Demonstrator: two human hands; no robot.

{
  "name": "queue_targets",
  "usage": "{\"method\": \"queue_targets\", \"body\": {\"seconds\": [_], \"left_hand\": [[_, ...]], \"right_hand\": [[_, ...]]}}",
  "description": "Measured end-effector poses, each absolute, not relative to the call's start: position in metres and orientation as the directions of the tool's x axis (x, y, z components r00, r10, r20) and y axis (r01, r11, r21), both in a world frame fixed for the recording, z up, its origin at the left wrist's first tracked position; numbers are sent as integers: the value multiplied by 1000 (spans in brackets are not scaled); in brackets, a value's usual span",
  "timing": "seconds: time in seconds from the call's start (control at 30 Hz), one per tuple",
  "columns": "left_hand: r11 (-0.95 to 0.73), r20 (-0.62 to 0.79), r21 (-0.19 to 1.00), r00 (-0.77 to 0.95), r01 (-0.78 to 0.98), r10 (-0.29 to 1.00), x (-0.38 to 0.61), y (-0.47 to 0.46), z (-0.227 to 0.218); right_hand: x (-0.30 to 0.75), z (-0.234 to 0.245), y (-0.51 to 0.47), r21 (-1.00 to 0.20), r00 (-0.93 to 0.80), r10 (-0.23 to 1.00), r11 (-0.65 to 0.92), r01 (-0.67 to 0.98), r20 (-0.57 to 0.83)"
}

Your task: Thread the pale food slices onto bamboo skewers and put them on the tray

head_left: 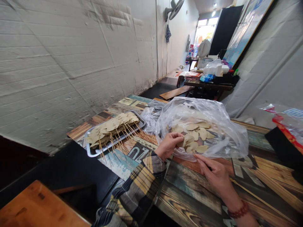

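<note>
My left hand (168, 145) pinches a thin pale slice (188, 138), perhaps potato, at the near side of an open clear plastic bag (233, 135). More loose slices (203, 133) lie in the bag. My right hand (213, 172) is closed around a thin bamboo skewer (258, 198). Its tip points toward the slices by my left fingers, and its long end runs back past my wrist. Whether the tip has pierced a slice I cannot tell. To the left, a metal tray (92, 153) holds a heap of skewered slices (111, 126), their sticks pointing toward me.
Loose bamboo skewers (276, 184) lie at the table's right side, near a red-and-clear package (285, 130). A grey cloth (156, 104) sits behind the bag. An orange wooden stool (40, 206) stands lower left, and a white wall (71, 56) borders the left.
</note>
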State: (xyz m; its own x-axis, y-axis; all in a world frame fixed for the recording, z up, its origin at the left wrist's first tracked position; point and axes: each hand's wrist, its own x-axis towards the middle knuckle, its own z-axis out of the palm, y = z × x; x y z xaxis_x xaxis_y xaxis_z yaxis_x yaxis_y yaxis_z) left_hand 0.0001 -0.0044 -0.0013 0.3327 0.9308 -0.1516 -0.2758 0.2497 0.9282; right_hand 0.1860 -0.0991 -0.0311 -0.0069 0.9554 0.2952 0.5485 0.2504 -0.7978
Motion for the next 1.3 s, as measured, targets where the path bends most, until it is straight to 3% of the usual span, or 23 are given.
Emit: {"method": "queue_targets", "body": {"seconds": [0.6,0.9,1.13,1.3], "left_hand": [[-25,61,988,235,-153,970,6,-1,-5],[20,19,990,276,-139,961,1,1,-7],[-69,72,997,304,-19,950,-3,3,-7],[-27,48,998,348,-64,936,-3,0,-2]], "right_hand": [[178,-35,-99,-839,51,976,157,521,214],[175,-32,-100,-843,54,971,175,509,234],[172,-29,-96,-911,51,991,93,402,124],[171,-31,-95,-968,69,997,1,250,19]]}}
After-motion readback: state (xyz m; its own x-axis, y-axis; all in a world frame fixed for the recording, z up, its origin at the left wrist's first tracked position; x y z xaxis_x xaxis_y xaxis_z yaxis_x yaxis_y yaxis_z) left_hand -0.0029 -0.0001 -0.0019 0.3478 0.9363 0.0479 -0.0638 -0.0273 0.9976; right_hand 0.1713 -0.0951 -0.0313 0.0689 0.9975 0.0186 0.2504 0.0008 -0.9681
